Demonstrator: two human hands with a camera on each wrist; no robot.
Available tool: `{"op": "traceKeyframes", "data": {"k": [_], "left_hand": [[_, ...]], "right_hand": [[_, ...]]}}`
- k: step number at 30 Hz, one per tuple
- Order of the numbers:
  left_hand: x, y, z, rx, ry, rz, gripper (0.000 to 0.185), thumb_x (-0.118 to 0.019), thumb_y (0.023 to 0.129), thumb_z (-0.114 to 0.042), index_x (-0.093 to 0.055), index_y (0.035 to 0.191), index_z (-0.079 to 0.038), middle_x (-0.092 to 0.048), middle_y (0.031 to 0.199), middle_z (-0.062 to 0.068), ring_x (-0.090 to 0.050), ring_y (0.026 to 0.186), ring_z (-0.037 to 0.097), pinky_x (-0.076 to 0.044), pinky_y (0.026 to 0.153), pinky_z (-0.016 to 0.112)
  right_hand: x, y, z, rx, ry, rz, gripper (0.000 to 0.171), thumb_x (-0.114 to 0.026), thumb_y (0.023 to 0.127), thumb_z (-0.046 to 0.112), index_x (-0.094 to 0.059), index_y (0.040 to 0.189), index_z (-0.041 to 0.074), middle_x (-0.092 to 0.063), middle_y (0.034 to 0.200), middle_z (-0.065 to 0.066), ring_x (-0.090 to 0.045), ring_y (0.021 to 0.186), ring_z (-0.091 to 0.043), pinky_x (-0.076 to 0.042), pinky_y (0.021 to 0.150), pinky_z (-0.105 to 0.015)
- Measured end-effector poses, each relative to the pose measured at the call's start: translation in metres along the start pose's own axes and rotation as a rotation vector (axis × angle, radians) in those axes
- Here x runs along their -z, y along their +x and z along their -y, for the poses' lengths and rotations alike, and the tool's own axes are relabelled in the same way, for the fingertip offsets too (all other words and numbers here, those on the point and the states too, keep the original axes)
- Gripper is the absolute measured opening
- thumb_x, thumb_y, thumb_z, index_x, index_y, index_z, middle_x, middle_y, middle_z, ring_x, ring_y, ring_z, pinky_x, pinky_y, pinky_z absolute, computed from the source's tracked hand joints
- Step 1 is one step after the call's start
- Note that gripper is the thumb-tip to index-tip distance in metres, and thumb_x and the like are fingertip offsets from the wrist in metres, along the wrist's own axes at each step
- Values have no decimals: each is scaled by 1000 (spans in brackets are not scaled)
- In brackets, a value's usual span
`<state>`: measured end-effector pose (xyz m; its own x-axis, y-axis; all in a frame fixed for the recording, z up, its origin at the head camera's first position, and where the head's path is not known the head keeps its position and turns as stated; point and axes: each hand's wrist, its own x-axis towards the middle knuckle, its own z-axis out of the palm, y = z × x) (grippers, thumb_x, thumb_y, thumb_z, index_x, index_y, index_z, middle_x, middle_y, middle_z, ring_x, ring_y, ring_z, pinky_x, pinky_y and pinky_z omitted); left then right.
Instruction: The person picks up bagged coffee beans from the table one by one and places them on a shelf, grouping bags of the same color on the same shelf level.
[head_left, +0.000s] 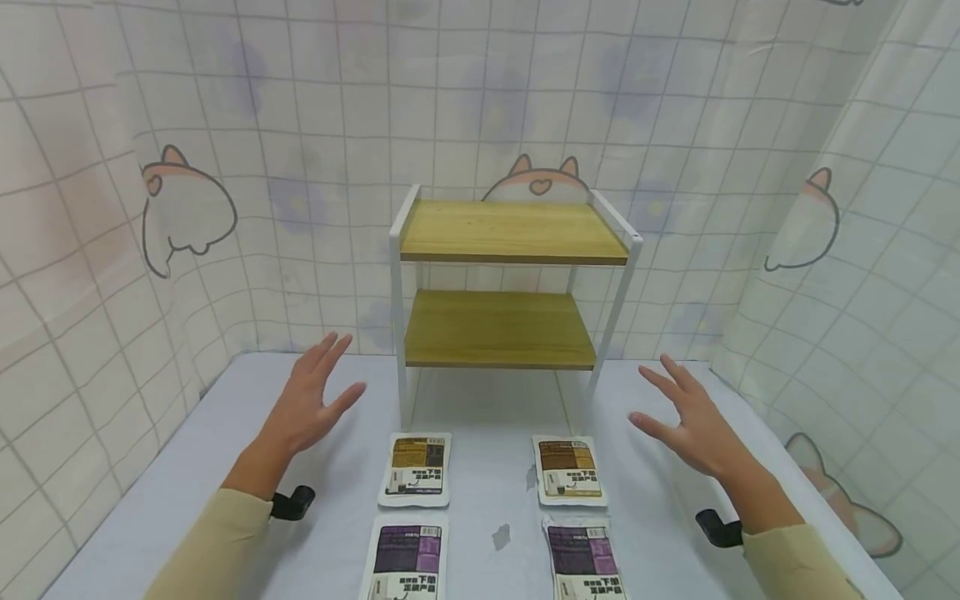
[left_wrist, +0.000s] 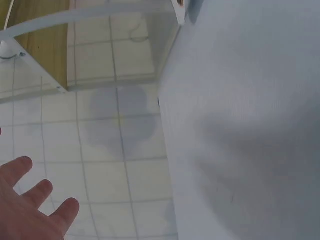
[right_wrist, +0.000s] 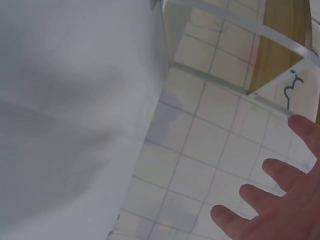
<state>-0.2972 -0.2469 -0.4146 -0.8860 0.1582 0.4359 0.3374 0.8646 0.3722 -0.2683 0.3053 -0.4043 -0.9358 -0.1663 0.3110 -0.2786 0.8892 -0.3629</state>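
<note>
My left hand (head_left: pixel 306 408) hovers above the table left of a small two-tier shelf (head_left: pixel 513 232), its fingers spread and nothing in them. On the other side my right hand (head_left: pixel 693 425) is also raised with fingers apart, holding nothing. Between the hands lie flat packets: a yellow-brown one (head_left: pixel 416 469) on the left and a brown one (head_left: pixel 570 471) on the right. Nearer me are two purple packets, the left one (head_left: pixel 407 558) and the right one (head_left: pixel 585 560), both cut off by the lower frame edge. Both wrist views show spread fingers and part of the shelf.
The shelf has white side frames and a lower wooden board (head_left: pixel 500 329). A white cloth covers the table (head_left: pixel 480 500), with small grey patches (head_left: pixel 501 537) on it. A gridded curtain (head_left: pixel 322 125) with cartoon animals encloses the back and sides.
</note>
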Motion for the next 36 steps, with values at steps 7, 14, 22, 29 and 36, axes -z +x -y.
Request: {"op": "traceKeyframes", "data": {"k": [7, 14, 22, 29, 36], "left_hand": [[-5, 1, -10, 15, -126, -54, 72, -59, 100, -43, -30, 162, -18, -27, 169, 16, -26, 153, 43, -26, 119, 70], [-8, 6, -24, -3, -322, -123, 63, -60, 103, -30, -36, 158, -13, -35, 164, 17, -35, 150, 40, -44, 112, 60], [-9, 11, -36, 40, -434, -127, 57, -56, 106, -31, -38, 158, -17, -40, 162, 12, -42, 146, 37, -46, 112, 57], [-9, 16, -44, 26, -511, -146, 50, -55, 107, -29, -44, 154, -15, -50, 155, 11, -49, 141, 33, -47, 111, 55], [-9, 23, -54, 19, -553, -138, 48, -54, 107, -30, -47, 151, -13, -54, 151, 11, -51, 139, 32, -47, 111, 55]], "right_hand": [[-7, -10, 8, 24, 61, -29, 78, -68, 90, 51, -42, 157, 20, -20, 170, -17, -24, 151, -51, -25, 107, -85], [-16, -22, 17, 51, 129, -60, 77, -73, 87, 46, -46, 155, 23, -25, 169, -16, -27, 150, -51, -28, 104, -85], [-25, -32, 26, 66, 251, -120, 69, -77, 88, 35, -52, 150, 21, -36, 165, -15, -34, 148, -47, -37, 105, -78], [-31, -35, 32, 59, 330, -128, 63, -75, 92, 27, -53, 150, 15, -39, 162, -16, -39, 147, -44, -49, 103, -63], [-36, -39, 37, 17, 417, -98, 58, -72, 95, 27, -53, 149, 13, -41, 161, -17, -40, 147, -43, -50, 104, -62]]}}
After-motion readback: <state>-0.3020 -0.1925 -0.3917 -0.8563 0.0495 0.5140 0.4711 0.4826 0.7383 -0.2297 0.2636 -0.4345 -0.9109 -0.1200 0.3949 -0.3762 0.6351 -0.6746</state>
